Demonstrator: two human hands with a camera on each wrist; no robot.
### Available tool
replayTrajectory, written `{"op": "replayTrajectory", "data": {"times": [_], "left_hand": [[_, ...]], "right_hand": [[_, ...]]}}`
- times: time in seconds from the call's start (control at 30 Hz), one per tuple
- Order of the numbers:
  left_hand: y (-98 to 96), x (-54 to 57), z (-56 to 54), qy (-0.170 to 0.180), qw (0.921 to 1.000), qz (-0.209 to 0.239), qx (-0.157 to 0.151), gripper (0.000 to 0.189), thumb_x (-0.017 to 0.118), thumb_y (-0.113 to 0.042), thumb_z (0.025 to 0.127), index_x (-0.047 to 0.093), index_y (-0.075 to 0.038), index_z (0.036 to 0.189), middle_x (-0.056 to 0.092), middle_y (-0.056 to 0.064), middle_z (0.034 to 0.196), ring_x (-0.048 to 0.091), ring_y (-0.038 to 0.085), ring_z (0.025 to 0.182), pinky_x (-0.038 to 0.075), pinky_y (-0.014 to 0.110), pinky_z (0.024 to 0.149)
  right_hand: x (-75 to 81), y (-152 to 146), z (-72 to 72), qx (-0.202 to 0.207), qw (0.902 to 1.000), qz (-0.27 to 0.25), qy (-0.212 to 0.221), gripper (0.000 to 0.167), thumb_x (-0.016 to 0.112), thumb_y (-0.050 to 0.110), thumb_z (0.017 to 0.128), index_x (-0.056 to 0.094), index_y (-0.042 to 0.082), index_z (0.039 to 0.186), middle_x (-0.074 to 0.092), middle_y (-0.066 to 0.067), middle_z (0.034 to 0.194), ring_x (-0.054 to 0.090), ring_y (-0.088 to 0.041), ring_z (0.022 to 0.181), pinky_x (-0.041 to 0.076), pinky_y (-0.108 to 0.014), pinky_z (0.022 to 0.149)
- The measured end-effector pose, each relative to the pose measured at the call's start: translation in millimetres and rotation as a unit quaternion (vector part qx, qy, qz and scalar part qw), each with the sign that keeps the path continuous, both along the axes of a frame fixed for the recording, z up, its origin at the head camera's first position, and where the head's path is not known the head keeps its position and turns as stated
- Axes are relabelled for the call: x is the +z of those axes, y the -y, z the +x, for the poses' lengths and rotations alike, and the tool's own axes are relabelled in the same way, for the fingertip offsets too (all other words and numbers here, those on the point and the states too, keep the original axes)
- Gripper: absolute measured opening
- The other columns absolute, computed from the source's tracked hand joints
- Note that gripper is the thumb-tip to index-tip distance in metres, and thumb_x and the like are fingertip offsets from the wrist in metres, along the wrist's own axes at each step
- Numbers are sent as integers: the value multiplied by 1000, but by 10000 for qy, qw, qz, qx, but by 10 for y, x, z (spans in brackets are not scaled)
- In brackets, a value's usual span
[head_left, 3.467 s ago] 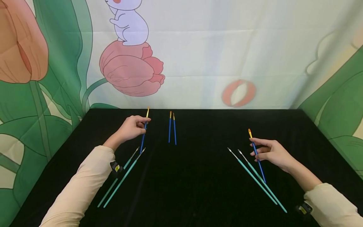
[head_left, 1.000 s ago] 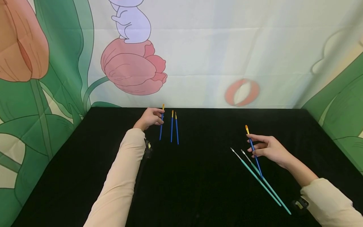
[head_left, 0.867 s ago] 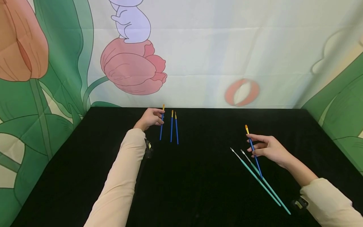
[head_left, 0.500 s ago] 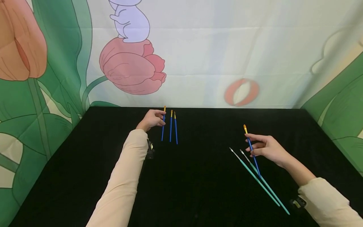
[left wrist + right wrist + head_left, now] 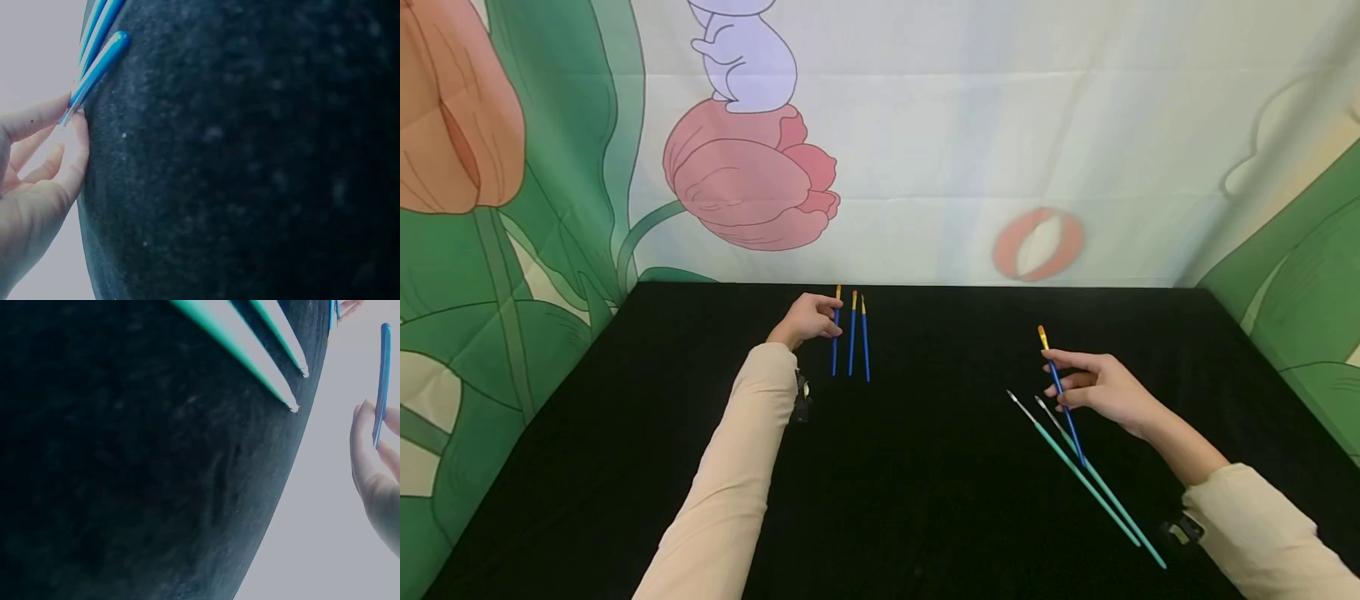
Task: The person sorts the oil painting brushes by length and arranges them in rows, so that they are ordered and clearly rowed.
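Note:
My left hand [image 5: 807, 320] pinches a slim paintbrush [image 5: 834, 354] with a blue handle and golden bristles, at the far left of the table. The brush runs nearly parallel to two matching blue paintbrushes, one inner [image 5: 852, 337] and one outer [image 5: 866, 343], just to its right on the black cloth. In the left wrist view, thumb and fingers meet on this brush's blue handle [image 5: 103, 65]. On the right side, my right hand [image 5: 1101, 387] holds another blue paintbrush [image 5: 1064, 410] between thumb and fingers, bristles up and handle slanting down. Its blue handle [image 5: 382, 375] also shows in the right wrist view.
Two longer teal paintbrushes, a left one [image 5: 1090, 483] and a right one [image 5: 1120, 505], lie slanted below my right hand. The black-covered table [image 5: 925, 467] ends at a printed curtain [image 5: 910, 167]. My left sleeve [image 5: 722, 475] crosses the table's left half.
My left hand has carried its brush rightward to the blue pair and lowered it slightly. My right hand has drifted a little left. Two teal brushes seen earlier at left are hidden behind the left sleeve.

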State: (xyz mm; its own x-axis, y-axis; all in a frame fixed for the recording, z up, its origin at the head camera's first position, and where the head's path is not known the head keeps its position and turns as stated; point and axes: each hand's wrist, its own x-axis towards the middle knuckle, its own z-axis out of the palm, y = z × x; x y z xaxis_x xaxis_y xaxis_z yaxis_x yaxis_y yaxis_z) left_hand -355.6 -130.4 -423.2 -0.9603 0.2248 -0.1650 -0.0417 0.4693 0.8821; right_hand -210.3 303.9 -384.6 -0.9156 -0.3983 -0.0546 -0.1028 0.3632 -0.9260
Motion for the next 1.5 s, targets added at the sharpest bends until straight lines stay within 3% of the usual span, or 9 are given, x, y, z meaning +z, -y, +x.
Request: {"op": "replayTrajectory", "data": {"times": [0.17, 0.33, 0.83, 1.5], "left_hand": [[-36, -15, 17, -16, 9997, -238, -20, 54, 66, 12, 96, 54, 10, 148, 53, 32, 141, 58, 40, 126, 51, 45, 108], [-41, 9, 48, -68, 9996, -285, -34, 52, 67, 12, 96, 56, 10, 147, 53, 33, 144, 52, 43, 134, 49, 46, 110], [30, -1, 72, 200, 9992, -320, -91, 52, 70, 10, 95, 58, 9, 145, 49, 35, 149, 61, 44, 126, 51, 46, 106], [-5, -20, 49, 118, 9977, -657, -136, 51, 71, 5, 98, 59, 6, 147, 50, 33, 150, 65, 42, 123, 47, 48, 111]], "right_hand": [[28, 71, -40, -2, 10000, -15, 2, 64, 59, -15, 95, 31, -24, 152, 46, -46, 142, 72, -9, 96, 62, -32, 79], [53, 158, -104, -17, 10000, -56, 20, 63, 58, -15, 95, 32, -24, 152, 45, -46, 143, 72, -10, 96, 62, -32, 80], [167, 477, -247, -69, 9995, -297, 108, 66, 58, -16, 94, 33, -19, 155, 41, -46, 147, 72, -7, 96, 61, -29, 82], [226, 890, -432, -120, 9979, -621, 137, 66, 57, -18, 94, 34, -17, 156, 43, -44, 148, 72, -7, 92, 62, -31, 82]]}}
